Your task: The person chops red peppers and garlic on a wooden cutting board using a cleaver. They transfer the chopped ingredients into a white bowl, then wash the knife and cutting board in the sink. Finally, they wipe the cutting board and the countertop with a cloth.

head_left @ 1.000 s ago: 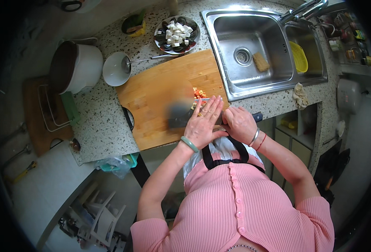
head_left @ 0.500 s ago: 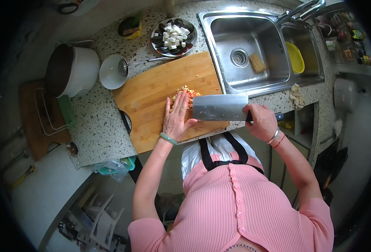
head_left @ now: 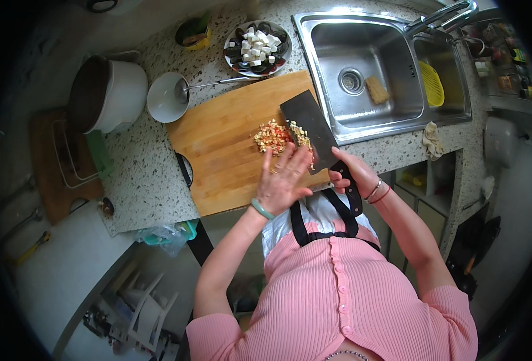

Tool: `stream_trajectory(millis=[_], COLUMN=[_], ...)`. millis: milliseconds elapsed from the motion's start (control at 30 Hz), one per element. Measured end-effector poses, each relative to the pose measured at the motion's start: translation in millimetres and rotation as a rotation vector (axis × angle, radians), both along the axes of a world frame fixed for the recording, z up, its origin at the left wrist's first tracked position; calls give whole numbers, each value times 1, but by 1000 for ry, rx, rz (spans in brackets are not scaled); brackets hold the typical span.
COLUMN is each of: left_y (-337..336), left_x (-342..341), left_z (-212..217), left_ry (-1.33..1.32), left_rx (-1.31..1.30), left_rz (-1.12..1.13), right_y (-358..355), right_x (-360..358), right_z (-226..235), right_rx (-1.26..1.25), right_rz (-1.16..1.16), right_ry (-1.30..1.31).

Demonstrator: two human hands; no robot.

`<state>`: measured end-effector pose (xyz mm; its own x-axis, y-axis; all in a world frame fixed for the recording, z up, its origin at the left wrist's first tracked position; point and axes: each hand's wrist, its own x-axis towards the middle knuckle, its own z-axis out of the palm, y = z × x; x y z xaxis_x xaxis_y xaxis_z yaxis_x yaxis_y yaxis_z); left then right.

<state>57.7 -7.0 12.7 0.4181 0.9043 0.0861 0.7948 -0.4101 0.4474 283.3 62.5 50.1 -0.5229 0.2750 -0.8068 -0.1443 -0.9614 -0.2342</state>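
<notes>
Right hand (head_left: 362,170) clutches the cleaver (head_left: 314,129) over the board (head_left: 217,168), left hand (head_left: 279,188) splayed close by: one slip could cut!

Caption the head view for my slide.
Right hand holding a cleaver, left hand open near chopped red and pale bits on a wooden board.

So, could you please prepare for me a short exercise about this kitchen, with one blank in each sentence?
1. The hand that holds the cleaver is the ____ one.
2. The chopped bits lie beside the blade, on the chopping ____.
3. The cubes are ____ in colour.
4. The ladle has its scoop in the round white ____.

Missing words: right; board; white; bowl.
</notes>
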Motion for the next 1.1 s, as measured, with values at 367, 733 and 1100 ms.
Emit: stream_trajectory(millis=[367,733,1100], left_y=[5,22,28], left_x=[11,-11,2], left_z=[6,-38,-36], left_ry=[16,23,-139], left_rx=[-82,-45,201], left_rz=[-173,71,293], right_y=[5,-21,-32], right_x=[-1,29,8], right_z=[6,20,-32], right_rx=[-2,377,1490], right_rz=[121,390,674], right_ry=[29,-329,-1185])
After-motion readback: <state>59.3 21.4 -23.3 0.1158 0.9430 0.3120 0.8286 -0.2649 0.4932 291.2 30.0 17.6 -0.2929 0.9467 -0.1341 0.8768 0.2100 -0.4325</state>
